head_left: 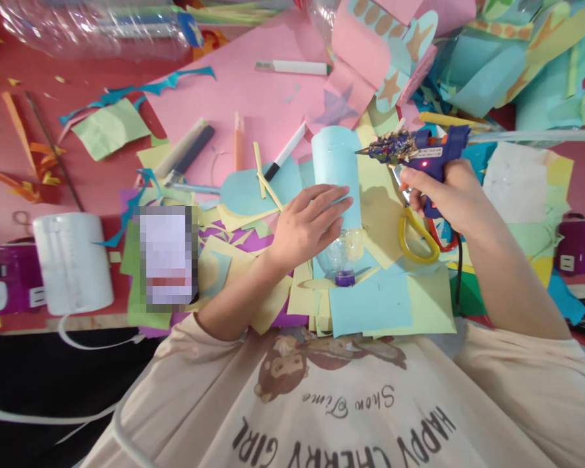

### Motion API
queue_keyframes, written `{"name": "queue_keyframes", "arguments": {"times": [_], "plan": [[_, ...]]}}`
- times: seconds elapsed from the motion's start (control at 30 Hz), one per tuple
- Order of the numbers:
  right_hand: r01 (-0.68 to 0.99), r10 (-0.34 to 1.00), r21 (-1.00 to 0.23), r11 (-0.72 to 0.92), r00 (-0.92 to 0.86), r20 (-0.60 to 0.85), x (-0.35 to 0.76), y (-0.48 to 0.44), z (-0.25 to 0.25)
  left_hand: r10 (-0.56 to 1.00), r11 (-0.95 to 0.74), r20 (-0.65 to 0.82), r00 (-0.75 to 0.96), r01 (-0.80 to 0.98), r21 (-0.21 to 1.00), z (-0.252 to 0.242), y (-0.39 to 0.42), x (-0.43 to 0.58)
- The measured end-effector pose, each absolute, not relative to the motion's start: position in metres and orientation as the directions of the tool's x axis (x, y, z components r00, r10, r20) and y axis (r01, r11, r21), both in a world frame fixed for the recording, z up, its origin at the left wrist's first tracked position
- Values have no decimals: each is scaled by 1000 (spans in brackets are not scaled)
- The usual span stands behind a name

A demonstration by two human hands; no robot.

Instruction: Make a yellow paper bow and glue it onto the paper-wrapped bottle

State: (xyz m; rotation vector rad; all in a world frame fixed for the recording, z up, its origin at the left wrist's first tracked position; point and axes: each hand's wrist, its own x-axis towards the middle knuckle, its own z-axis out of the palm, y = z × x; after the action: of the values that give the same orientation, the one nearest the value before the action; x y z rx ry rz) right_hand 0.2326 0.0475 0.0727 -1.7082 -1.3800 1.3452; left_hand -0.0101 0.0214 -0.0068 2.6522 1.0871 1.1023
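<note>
A clear plastic bottle (pixel 330 250) with a purple cap lies on paper sheets, its body wrapped in light blue paper (pixel 335 156). The spread fingers of my left hand (pixel 312 222) rest on the right-hand part of that wrap, pressing it from the left side. My right hand (pixel 446 188) is wrapped round the handle of a blue glue gun (pixel 431 146) with a red light on. The gun's metal tip points left, close to the upper right edge of the wrapped bottle. Scissors (pixel 418 237) with yellow handles lie below the gun.
Markers (pixel 299 67) and paper scraps cover the pink sheet (pixel 195 97). A white roll (pixel 73 263) and a blurred phone-like object (pixel 168 257) are at left. A black cord hangs from the gun. Decorated pink paper (pixel 361 49) stands at the back.
</note>
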Motion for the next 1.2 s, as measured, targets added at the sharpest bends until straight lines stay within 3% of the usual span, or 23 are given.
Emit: {"name": "queue_keyframes", "arguments": {"times": [0.23,0.27,0.33,0.47,0.5,0.63,0.7,0.83,0.93,1.03,1.2], "plan": [[139,933,-936,-323,215,-290,279,22,65,631,-759,606,484,547,353,-6,21,-11],[162,929,-941,-298,275,-247,292,17,61,624,-762,614,484,550,342,-6,21,-11],[301,900,-939,-166,436,-20,321,6,49,609,-768,628,484,557,316,-7,22,-11],[571,810,-772,-281,572,129,374,-15,25,617,-762,621,484,566,316,-7,22,-11],[602,818,-744,-290,560,134,382,-19,23,625,-757,609,487,569,321,-7,22,-12],[828,872,-421,-370,466,150,391,-29,31,630,-753,602,491,576,317,-7,22,-11],[849,861,-352,-393,475,183,380,-29,41,606,-764,635,480,574,295,-8,22,-11],[858,871,-468,-212,383,308,330,-24,55,584,-773,657,477,575,269,-8,23,-10],[838,989,-539,89,-9,148,279,-21,49,578,-776,667,471,571,268,-8,24,-10],[754,929,-548,363,-334,157,236,-17,33,574,-784,673,466,549,289,-8,24,-10],[772,894,-478,419,-444,66,206,-13,12,600,-775,641,479,549,314,-8,23,-11]]}}
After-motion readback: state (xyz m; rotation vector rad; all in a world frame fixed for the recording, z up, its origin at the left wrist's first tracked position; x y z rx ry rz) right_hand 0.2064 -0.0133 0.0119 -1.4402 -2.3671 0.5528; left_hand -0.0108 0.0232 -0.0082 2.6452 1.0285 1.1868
